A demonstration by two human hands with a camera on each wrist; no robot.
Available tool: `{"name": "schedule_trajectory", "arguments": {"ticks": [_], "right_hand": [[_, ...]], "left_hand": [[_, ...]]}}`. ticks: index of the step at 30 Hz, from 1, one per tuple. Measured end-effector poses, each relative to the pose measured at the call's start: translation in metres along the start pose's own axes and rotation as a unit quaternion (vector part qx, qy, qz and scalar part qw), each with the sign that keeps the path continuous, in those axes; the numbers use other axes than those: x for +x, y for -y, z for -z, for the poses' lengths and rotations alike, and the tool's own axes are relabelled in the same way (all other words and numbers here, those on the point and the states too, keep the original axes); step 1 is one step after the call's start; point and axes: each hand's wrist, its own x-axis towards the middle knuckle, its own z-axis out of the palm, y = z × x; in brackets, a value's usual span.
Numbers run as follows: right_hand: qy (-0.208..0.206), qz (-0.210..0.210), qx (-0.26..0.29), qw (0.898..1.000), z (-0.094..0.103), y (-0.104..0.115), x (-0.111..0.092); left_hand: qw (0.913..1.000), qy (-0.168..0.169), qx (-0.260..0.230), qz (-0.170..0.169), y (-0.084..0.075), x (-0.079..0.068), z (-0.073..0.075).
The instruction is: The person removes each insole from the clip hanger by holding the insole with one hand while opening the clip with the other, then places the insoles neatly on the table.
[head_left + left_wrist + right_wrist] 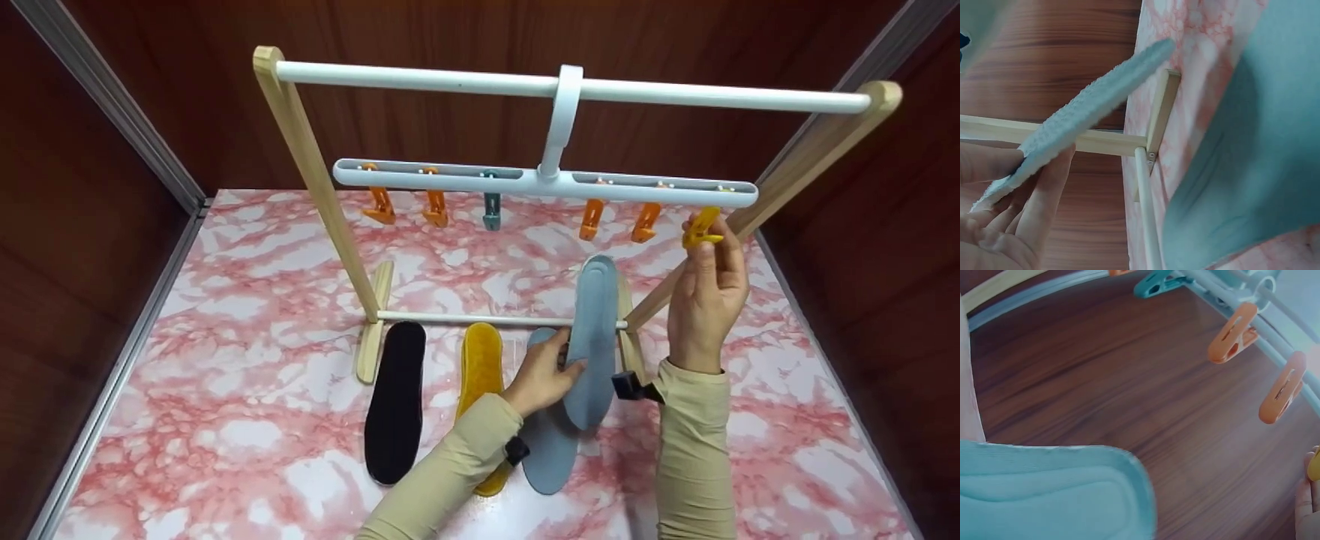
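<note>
In the head view my left hand (541,379) pinches a grey-blue insole (594,337), raised above a matching grey-blue insole (551,450) lying on the table. The left wrist view shows the held insole (1089,104) edge-on, fleecy along one side, between thumb and fingers. Up at the hanger's right end, my right hand (707,300) holds a yellow clip (703,229) between thumb and fingers. Only a sliver of that hand and the yellow clip (1314,467) shows at the right wrist view's edge. The white hanger (450,176) hangs from the rack's white top bar (420,77).
Orange clips (591,219) and one teal clip (491,211) dangle from the hanger. A black insole (396,405) and a yellow insole (481,364) lie on the pink marbled table (247,435). The rack's wooden legs (319,187) flank the hanger, with a lower white bar (465,319) between them.
</note>
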Motion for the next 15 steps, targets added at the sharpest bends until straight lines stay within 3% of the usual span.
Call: {"name": "schedule_trajectory", "arguments": {"ticks": [7,15], "right_hand": [[0.004,0.003,0.026,1.0,0.001,0.001,0.001],[0.003,0.003,0.019,1.0,0.003,0.001,-0.002]], "left_hand": [[0.998,0.014,-0.028,0.055,0.009,-0.008,0.005],[0.992,0.025,-0.069,0.103,0.02,-0.018,0.007]]}}
